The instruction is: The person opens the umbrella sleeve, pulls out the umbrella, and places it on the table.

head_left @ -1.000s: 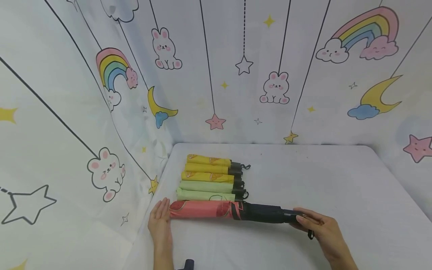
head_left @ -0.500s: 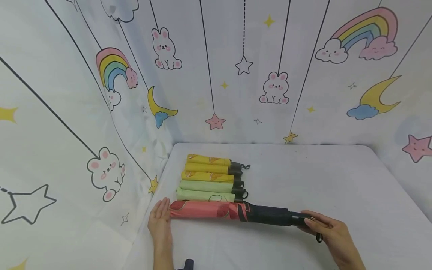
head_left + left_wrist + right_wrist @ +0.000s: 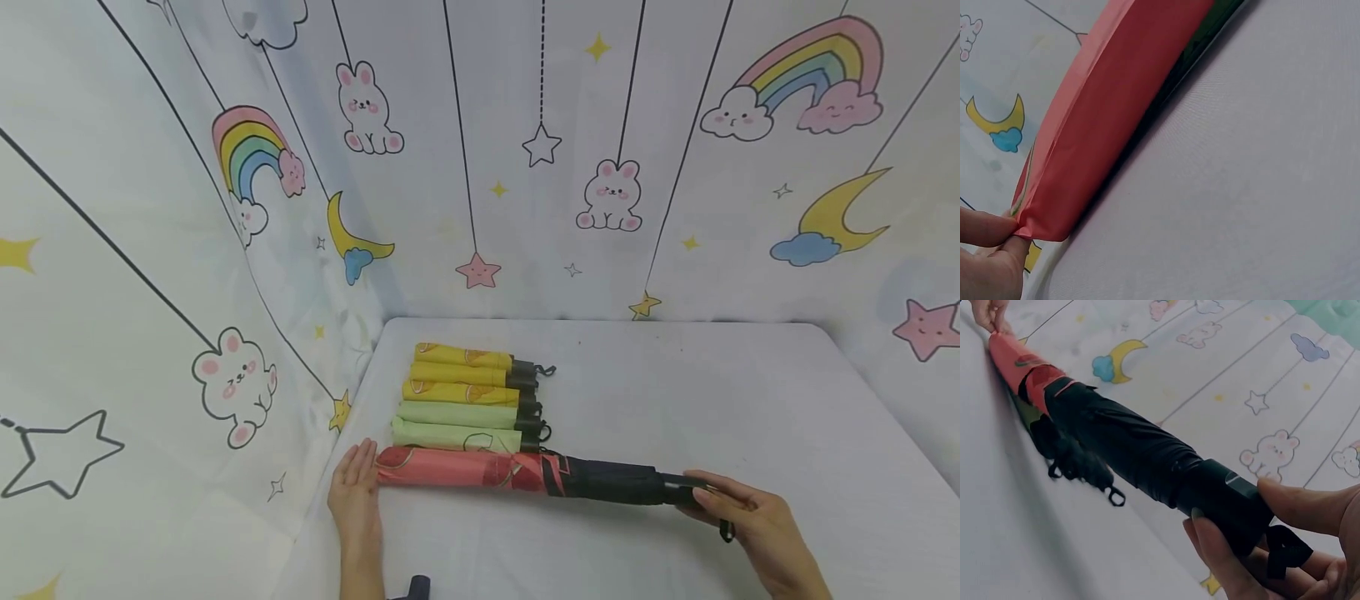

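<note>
A folded black umbrella (image 3: 615,482) lies crosswise at the front of the table, its left part inside a red sleeve (image 3: 457,467). My left hand (image 3: 355,492) pinches the sleeve's far left end; thumb and fingertip meet on the red fabric (image 3: 1097,131) in the left wrist view. On the right, my right hand (image 3: 753,521) holds the umbrella by its black handle (image 3: 1229,503), thumb on one side and fingers on the other. A black wrist strap (image 3: 1286,551) dangles from the handle's end. The handle side is raised over the table in the right wrist view.
Behind the red sleeve, several folded umbrellas lie in a row: yellow ones (image 3: 461,375) farther back, light green ones (image 3: 457,423) nearer, black handles to the right. A dark object (image 3: 420,587) shows at the front edge. A cartoon-printed cloth (image 3: 525,233) stands behind the white table (image 3: 675,392).
My right hand has moved right and slightly toward me, drawing the black umbrella farther out of the red sleeve. The left hand keeps its place at the sleeve's end.
</note>
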A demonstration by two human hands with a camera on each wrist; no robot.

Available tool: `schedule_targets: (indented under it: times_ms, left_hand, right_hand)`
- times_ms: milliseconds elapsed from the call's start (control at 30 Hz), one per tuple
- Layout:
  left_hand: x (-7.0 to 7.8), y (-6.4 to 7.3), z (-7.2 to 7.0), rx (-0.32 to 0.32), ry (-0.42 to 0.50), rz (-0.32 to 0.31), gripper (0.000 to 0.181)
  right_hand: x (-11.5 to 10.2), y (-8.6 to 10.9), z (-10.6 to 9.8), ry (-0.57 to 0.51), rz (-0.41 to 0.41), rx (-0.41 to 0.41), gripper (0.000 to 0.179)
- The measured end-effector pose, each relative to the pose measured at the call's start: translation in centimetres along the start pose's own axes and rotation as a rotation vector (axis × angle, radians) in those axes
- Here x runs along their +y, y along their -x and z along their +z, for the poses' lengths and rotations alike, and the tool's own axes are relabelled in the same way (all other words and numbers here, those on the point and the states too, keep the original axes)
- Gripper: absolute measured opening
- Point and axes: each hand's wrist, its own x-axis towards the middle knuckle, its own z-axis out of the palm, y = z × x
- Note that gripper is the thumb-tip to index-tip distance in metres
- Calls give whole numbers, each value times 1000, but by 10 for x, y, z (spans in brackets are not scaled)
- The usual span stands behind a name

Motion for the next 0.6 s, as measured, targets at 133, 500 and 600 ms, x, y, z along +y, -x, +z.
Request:
schedule_targets:
  times_ms: [133, 500, 600]
  left_hand:
    - [-1, -1, -1, -4, -2, 3, 58]
    - [-1, -2, -2, -14, 8, -5, 59]
    - [-1, -1, -2, -12, 4, -6, 59]
  right_hand:
    - [3, 0, -6, 4, -16, -18, 44]
    - [15, -2, -21, 15, -35, -88, 43]
    - [18, -3, -24, 8, -30, -104, 42]
